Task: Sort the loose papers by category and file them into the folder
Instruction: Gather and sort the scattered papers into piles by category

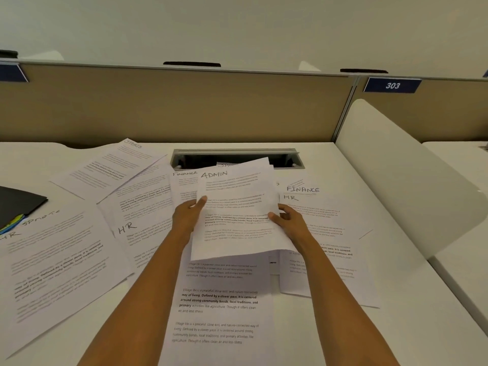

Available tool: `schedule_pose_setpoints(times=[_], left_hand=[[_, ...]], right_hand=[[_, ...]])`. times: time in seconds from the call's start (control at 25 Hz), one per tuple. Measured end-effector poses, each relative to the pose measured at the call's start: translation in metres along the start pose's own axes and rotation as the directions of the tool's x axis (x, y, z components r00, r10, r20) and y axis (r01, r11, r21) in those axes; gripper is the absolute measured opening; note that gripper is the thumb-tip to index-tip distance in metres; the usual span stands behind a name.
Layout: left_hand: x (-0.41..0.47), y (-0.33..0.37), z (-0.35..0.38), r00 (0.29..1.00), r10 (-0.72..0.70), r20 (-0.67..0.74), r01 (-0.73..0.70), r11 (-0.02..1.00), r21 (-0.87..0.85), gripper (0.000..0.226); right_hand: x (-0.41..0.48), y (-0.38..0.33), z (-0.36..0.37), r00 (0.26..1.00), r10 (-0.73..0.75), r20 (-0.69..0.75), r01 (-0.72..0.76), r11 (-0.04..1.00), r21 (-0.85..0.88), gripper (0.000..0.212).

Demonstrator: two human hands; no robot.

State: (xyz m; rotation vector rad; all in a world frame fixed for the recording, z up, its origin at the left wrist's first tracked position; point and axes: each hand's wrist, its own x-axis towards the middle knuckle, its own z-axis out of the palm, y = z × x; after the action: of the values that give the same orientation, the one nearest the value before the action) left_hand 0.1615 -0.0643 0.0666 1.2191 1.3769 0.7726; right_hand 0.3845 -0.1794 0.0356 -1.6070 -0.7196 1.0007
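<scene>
Lifted off the desk at centre and tilted toward the camera: a printed sheet headed ADMIN. Gripped at its 9 o'clock edge by the left hand and at its 3 o'clock edge by the right hand. Fingers of both hands closed on the sheet, thumbs on the printed face, the rest hidden behind the paper. Just behind its top edge, the corner of another leaf; whether also held, cannot tell.

Flat on the desk at 6 o'clock, between the forearms, a printed page. Spread from 8 to 11 o'clock, overlapping loose papers headed HR and SPORTS; from 2 to 4 o'clock, more headed FINANCE and HR.

At the 9 o'clock edge of view, a dark folder with coloured tabs, flat on the desk, well apart from both hands.

At 12 o'clock, a cable slot in the desk; beyond it a tan partition, with a blue plate reading 303 at 1 o'clock.
</scene>
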Motion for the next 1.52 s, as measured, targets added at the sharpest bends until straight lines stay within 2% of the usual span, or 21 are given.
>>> schedule_pose_setpoints(times=[0.12,0.24,0.36,0.44,0.6,0.8,0.92,1.04,1.12,1.16,1.28,1.36,1.52], left_hand=[[0.006,-0.004,0.003,0.999,0.013,0.05,-0.009,0.997,-0.072,0.034],[0.011,-0.01,0.004,0.998,-0.023,0.051,0.029,0.991,-0.127,0.037],[0.015,-0.012,0.006,0.997,-0.047,0.063,0.056,0.984,-0.166,0.037],[0.017,-0.014,0.01,0.996,-0.06,0.067,0.072,0.979,-0.19,0.037],[0.023,-0.017,0.018,0.996,-0.064,0.065,0.076,0.978,-0.194,0.037],[0.032,-0.021,0.025,0.995,-0.083,0.048,0.091,0.976,-0.199,0.036],[0.037,-0.025,0.028,0.995,-0.082,0.048,0.09,0.978,-0.189,0.036],[0.039,-0.027,0.03,0.996,-0.081,0.037,0.086,0.979,-0.185,0.037],[0.038,-0.027,0.032,0.996,-0.079,0.029,0.083,0.982,-0.172,0.038],[0.037,-0.027,0.032,0.997,-0.079,0.027,0.082,0.983,-0.165,0.039],[0.035,-0.03,0.033,0.996,-0.091,0.016,0.092,0.987,-0.134,0.044],[0.035,-0.032,0.033,0.995,-0.1,0.017,0.101,0.987,-0.129,0.047],[0.033,-0.034,0.033,0.995,-0.103,0.012,0.103,0.984,-0.145,0.047]], right_hand=[[0.003,0.001,-0.003,0.999,-0.029,-0.045,0.027,0.998,-0.054,0.039],[0.006,0.006,-0.036,0.934,-0.167,-0.316,0.053,0.939,-0.339,0.033],[0.013,0.018,-0.089,0.846,-0.169,-0.505,-0.178,0.805,-0.567,0.039],[0.016,0.02,-0.116,0.858,-0.069,-0.509,-0.327,0.692,-0.644,0.046],[0.022,0.02,-0.145,0.882,0.061,-0.467,-0.423,0.542,-0.727,0.063],[0.033,0.016,-0.165,0.82,0.068,-0.568,-0.507,0.548,-0.666,0.081],[0.039,0.014,-0.17,0.788,0.146,-0.598,-0.555,0.59,-0.587,0.087],[0.044,0.012,-0.175,0.783,0.216,-0.583,-0.558,0.656,-0.507,0.069],[0.046,0.011,-0.174,0.762,0.153,-0.63,-0.522,0.721,-0.456,0.047],[0.045,0.01,-0.171,0.726,0.081,-0.682,-0.473,0.779,-0.411,0.037],[0.035,0.007,-0.16,0.532,-0.046,-0.846,-0.304,0.922,-0.241,0.022],[0.027,0.008,-0.159,0.441,-0.054,-0.896,-0.284,0.938,-0.197,0.019],[0.022,0.017,-0.16,0.387,-0.098,-0.917,-0.406,0.875,-0.265,0.029]])
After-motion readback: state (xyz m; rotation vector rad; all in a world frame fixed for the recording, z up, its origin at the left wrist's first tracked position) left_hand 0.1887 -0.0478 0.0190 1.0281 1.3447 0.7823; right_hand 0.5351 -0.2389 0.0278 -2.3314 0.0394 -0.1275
